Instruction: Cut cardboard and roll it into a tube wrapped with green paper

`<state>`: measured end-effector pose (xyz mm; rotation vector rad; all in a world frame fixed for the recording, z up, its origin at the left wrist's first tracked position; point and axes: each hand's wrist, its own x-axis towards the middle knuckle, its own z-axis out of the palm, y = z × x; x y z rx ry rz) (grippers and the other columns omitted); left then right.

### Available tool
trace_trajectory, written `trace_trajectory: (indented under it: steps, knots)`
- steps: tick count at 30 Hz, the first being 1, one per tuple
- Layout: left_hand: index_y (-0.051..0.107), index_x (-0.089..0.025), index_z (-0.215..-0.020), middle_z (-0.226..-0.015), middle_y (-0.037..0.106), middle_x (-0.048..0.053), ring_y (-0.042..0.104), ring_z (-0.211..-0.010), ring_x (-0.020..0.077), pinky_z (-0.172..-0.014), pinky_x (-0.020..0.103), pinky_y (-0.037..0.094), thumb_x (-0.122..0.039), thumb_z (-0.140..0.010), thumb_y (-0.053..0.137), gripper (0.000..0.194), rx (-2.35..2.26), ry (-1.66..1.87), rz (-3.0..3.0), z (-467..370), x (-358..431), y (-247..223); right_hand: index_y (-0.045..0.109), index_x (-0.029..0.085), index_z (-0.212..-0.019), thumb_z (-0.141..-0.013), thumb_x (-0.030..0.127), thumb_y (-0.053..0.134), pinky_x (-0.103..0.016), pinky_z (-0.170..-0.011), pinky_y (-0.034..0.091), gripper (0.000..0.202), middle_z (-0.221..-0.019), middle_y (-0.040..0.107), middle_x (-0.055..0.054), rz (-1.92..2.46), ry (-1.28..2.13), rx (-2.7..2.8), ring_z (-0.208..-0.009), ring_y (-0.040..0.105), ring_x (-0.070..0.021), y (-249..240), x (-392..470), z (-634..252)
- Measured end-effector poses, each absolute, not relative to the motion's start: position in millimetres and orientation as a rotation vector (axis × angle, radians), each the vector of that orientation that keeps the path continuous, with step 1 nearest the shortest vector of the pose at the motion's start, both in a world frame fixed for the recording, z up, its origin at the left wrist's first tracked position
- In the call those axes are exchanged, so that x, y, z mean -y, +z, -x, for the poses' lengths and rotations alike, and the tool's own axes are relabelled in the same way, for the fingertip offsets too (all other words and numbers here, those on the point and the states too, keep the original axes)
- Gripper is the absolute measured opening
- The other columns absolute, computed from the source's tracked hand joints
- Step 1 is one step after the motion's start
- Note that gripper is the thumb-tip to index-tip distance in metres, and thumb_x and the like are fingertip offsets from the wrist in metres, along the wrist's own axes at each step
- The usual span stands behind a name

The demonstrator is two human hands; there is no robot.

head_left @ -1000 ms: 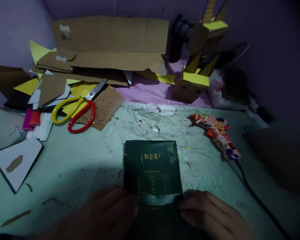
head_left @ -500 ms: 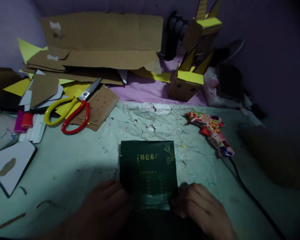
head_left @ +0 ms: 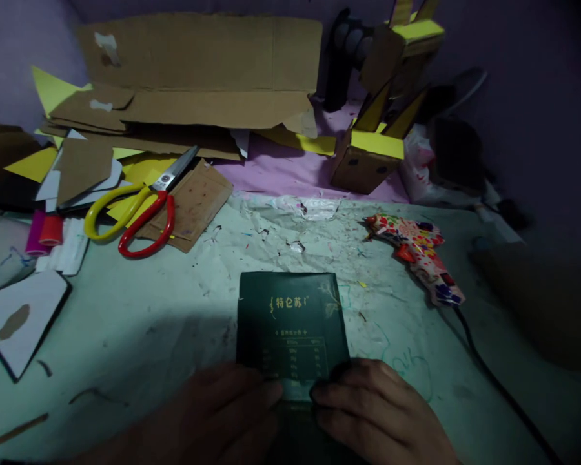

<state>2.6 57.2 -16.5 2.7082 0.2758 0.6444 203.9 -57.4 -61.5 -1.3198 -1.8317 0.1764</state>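
A: Your card (head_left: 293,316) is right in front of you on the worktop (head_left: 150,303), left hand (head_left: 227,403) and right hand (head_left: 377,407) at either end of that shiny band (head_left: 297,390). Fingers (head_left: 271,390) clamped on it?

B: Can't tell, too dark underneath, but they're touching your card. I'd press both sides evenly and keep your edges square, otherwise it could skew.

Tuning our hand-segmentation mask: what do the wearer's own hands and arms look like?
The left hand and right hand are ungloved; no rings, watch or markings can be made out. No sleeve is discernible either. Shadow blurs the left hand's outline and forearm, so finer detail there can't be told.
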Motion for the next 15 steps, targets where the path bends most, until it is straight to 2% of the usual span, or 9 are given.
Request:
trace_trajectory:
  steps: [4,10,12,15]
  knots:
    - [0.06,-0.019,-0.087,-0.084,0.073,-0.002,0.061,-0.068,0.0117,-0.063,0.022,0.05,-0.02,-0.1,0.034,0.03,-0.239,0.577,-2.645,-0.4,-52.2,-30.9,0.069,0.019,-0.083,-0.1,0.022,0.039,-0.025,-0.061,0.054,0.034,-0.083,0.076,0.002,1.346,0.293,2.015,-0.071,0.067,-0.0127,-46.7,52.7,-213.8]
    - [0.062,-0.019,-0.088,-0.093,0.07,-0.001,0.062,-0.076,0.0117,-0.066,0.022,0.053,-0.022,-0.097,0.045,0.019,-0.222,0.449,-2.58,3.2,-45.1,-49.4,0.069,0.016,-0.084,-0.098,0.019,0.041,-0.025,-0.062,0.058,0.032,-0.086,0.076,-0.001,1.315,0.419,2.113,-0.071,0.068,-0.0146,-37.2,49.5,-222.1]
    - [0.062,-0.017,-0.097,-0.098,0.067,0.002,0.063,-0.08,0.0133,-0.069,0.027,0.054,-0.023,-0.095,0.05,0.013,-0.228,0.445,-2.561,6.0,-43.0,-52.8,0.069,0.016,-0.083,-0.097,0.018,0.043,-0.023,-0.062,0.057,0.029,-0.083,0.076,-0.001,1.329,0.426,2.115,-0.07,0.068,-0.0144,-39.4,50.2,-219.0]
    - [0.059,-0.016,-0.109,-0.108,0.063,0.007,0.063,-0.087,0.0175,-0.074,0.036,0.055,-0.031,-0.092,0.055,0.023,-0.252,0.464,-2.544,9.9,-41.1,-55.5,0.067,0.016,-0.082,-0.097,0.018,0.042,-0.023,-0.058,0.055,0.03,-0.078,0.075,-0.001,1.373,0.323,1.983,-0.065,0.066,-0.0142,-42.6,53.0,-212.6]
